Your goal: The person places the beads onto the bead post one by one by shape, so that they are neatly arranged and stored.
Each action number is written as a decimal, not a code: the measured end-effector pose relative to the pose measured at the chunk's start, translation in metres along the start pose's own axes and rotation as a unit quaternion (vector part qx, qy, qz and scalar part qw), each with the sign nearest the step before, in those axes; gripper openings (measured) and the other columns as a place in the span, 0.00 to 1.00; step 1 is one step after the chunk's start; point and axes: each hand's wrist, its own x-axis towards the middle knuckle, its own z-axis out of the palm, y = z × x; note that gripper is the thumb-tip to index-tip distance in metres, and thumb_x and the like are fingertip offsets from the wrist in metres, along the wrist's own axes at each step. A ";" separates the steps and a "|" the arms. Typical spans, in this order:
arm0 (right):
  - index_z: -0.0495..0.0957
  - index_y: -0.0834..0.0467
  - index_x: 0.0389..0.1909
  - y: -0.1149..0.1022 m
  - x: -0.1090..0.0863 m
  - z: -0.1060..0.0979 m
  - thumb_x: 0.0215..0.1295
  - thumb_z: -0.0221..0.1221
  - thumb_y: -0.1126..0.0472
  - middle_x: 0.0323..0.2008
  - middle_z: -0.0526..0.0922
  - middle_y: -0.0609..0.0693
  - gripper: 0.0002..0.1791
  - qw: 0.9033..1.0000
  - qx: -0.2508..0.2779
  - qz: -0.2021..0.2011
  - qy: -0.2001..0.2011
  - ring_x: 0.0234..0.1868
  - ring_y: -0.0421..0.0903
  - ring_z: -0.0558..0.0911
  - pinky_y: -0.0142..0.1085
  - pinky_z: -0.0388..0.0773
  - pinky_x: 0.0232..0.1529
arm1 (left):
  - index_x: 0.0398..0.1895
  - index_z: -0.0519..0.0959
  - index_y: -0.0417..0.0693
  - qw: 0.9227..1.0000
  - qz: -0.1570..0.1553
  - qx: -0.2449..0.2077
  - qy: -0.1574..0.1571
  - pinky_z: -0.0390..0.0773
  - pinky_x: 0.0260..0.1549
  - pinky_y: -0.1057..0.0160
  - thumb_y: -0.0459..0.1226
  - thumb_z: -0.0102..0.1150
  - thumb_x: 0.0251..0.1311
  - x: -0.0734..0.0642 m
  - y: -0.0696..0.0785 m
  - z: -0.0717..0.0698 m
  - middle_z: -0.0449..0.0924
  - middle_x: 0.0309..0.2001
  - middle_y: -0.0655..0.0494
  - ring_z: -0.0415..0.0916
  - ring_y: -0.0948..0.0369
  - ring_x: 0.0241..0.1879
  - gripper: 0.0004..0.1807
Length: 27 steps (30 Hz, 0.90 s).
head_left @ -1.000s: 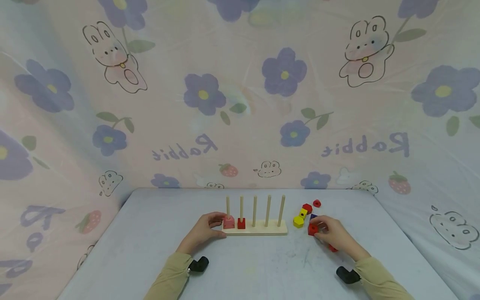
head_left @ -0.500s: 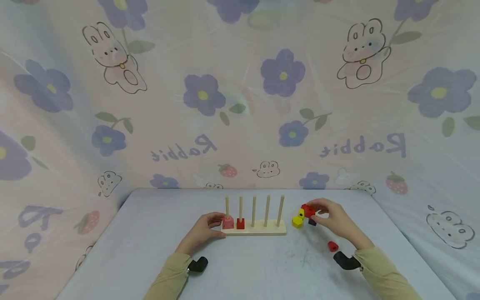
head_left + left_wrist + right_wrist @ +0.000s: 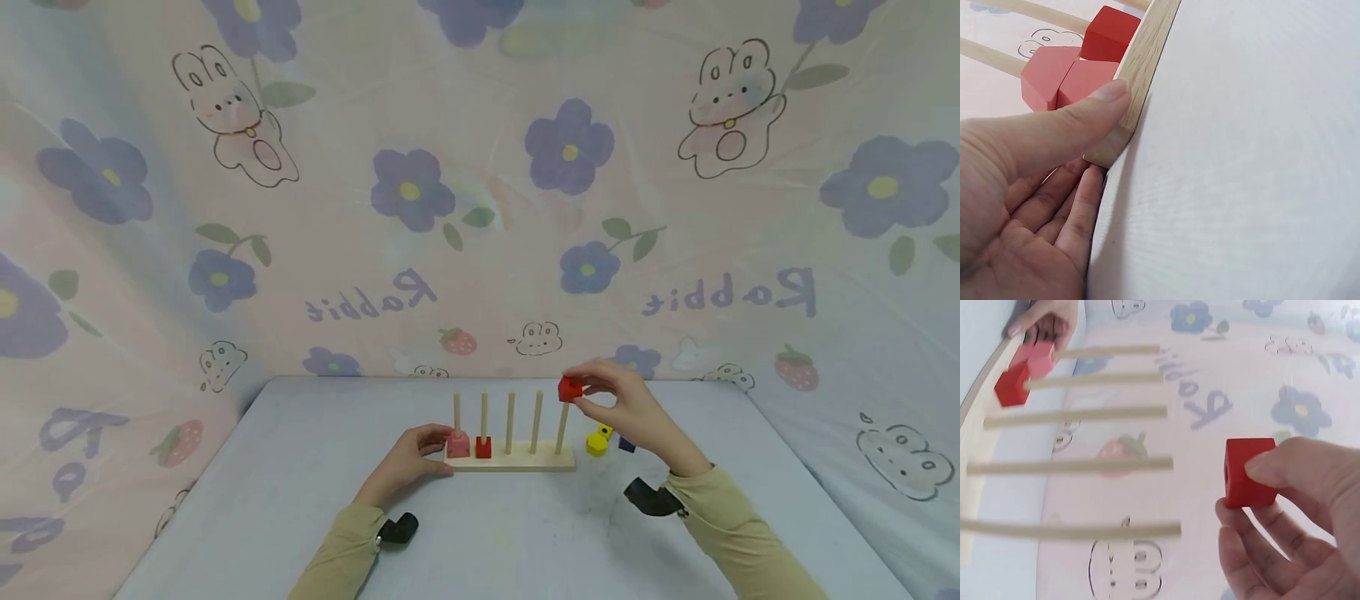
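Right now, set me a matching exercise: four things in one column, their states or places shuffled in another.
1. Left hand
2. Right hand
3. Leftmost peg
4. Yellow pieces

A. Has pink wood at its base
B. Pinches a red block
C. On the table, right of the pegboard
D. Grips the pegboard's end

Pairs: 1-D, 2-B, 3-A, 4-C

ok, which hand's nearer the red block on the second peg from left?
Left. The left hand grips the left end of the wooden base, left of that red block; the right hand is farther off to its right, near the tip of the rightmost peg.
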 end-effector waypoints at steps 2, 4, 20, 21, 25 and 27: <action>0.75 0.69 0.51 -0.014 0.008 0.007 0.53 0.62 0.80 0.45 0.78 0.62 0.22 1.000 0.011 -0.023 -0.001 0.43 0.56 0.79 0.52 0.80 0.42 | 0.59 0.72 0.38 1.000 -0.002 0.002 0.001 0.73 0.56 0.55 0.27 0.73 0.45 0.000 0.000 0.000 0.73 0.57 0.43 0.72 0.47 0.57 0.34; 0.76 0.69 0.51 -0.022 0.014 0.014 0.53 0.62 0.81 0.45 0.78 0.62 0.22 0.999 0.017 -0.032 -0.003 0.43 0.56 0.79 0.50 0.81 0.42 | 0.59 0.71 0.37 1.000 -0.002 -0.003 0.002 0.73 0.56 0.52 0.26 0.72 0.45 -0.001 0.004 0.000 0.73 0.56 0.42 0.72 0.46 0.57 0.34; 0.76 0.69 0.51 -0.029 0.052 0.070 0.58 0.60 0.78 0.46 0.78 0.62 0.19 0.996 0.081 -0.038 -0.019 0.45 0.57 0.78 0.50 0.80 0.44 | 0.60 0.72 0.42 1.000 -0.016 0.010 0.002 0.75 0.55 0.57 0.30 0.73 0.46 -0.003 0.002 -0.001 0.74 0.56 0.47 0.72 0.49 0.57 0.34; 0.76 0.69 0.51 -0.029 0.053 0.073 0.58 0.60 0.78 0.46 0.78 0.63 0.18 0.996 0.080 -0.040 -0.019 0.45 0.57 0.78 0.51 0.80 0.44 | 0.60 0.72 0.42 1.000 -0.017 0.008 0.001 0.74 0.55 0.57 0.30 0.73 0.46 -0.002 0.002 -0.001 0.74 0.56 0.47 0.72 0.49 0.57 0.34; 0.76 0.70 0.50 -0.030 0.057 0.082 0.57 0.60 0.78 0.45 0.78 0.63 0.18 0.996 0.077 -0.043 -0.017 0.45 0.58 0.78 0.50 0.80 0.44 | 0.60 0.72 0.42 1.000 -0.017 0.002 -0.001 0.74 0.56 0.56 0.30 0.73 0.46 -0.001 0.000 -0.001 0.74 0.57 0.47 0.72 0.49 0.57 0.34; 0.76 0.70 0.50 -0.030 0.058 0.086 0.57 0.60 0.78 0.45 0.79 0.63 0.18 0.996 0.072 -0.042 -0.017 0.45 0.58 0.78 0.48 0.80 0.45 | 0.59 0.72 0.42 1.000 -0.017 -0.002 -0.001 0.73 0.56 0.55 0.29 0.73 0.46 -0.001 0.000 -0.001 0.74 0.57 0.47 0.72 0.49 0.57 0.33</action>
